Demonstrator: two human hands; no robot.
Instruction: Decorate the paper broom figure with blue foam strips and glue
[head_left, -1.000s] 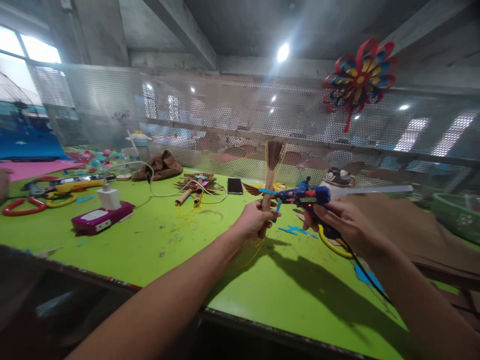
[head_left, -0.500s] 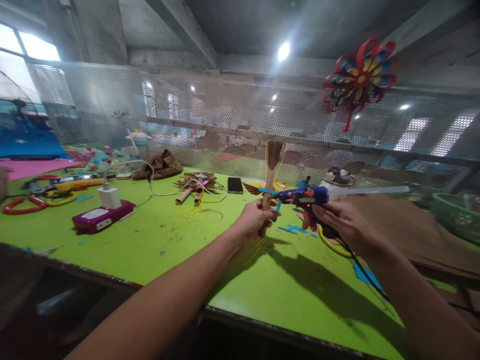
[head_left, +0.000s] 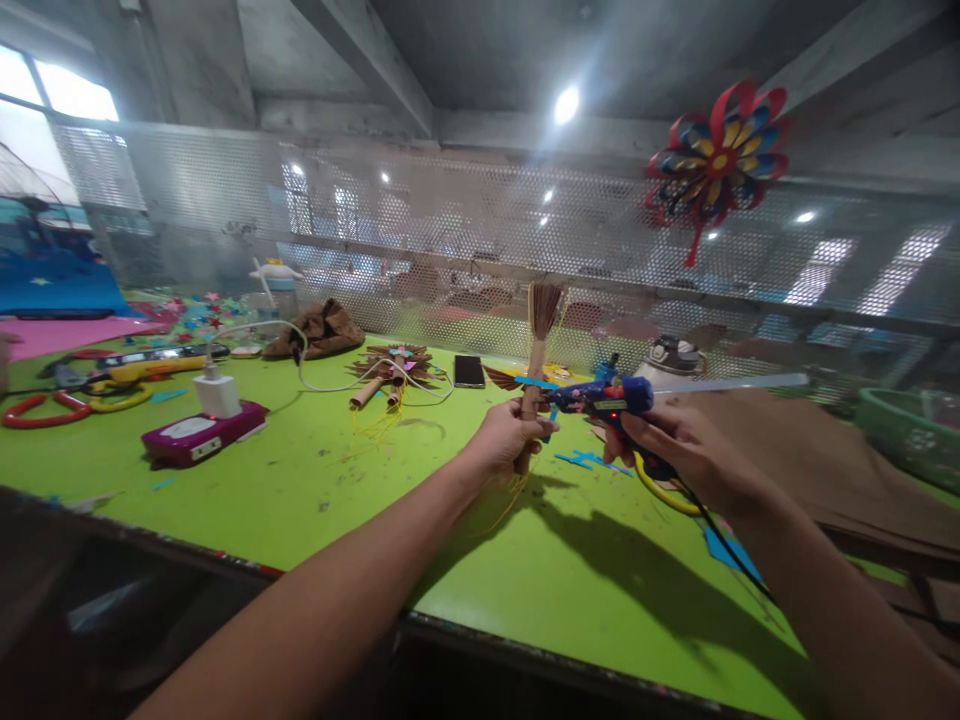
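My left hand is closed around a brown paper tube held upright, with a fringed brush-like top, yellow string and a pleated brown piece at its left side. A blue paper strip lies across the tube, and another bit of blue hangs down by my fingers. In my right hand is a dark blue glue gun, with a long clear glue stick out of its back. Its nozzle points left at the tube beside the blue strip; whether it touches is too small to tell. More blue strips lie on the table below.
On the green table stand a purple power strip and white charger. Beyond lie a phone and other paper tube figures. Scissors are at left; brown paper and a green basket are at right.
Both hands stay almost where they were, the glue gun still at the tube. The view has shifted very slightly; nothing was taken up or let go.
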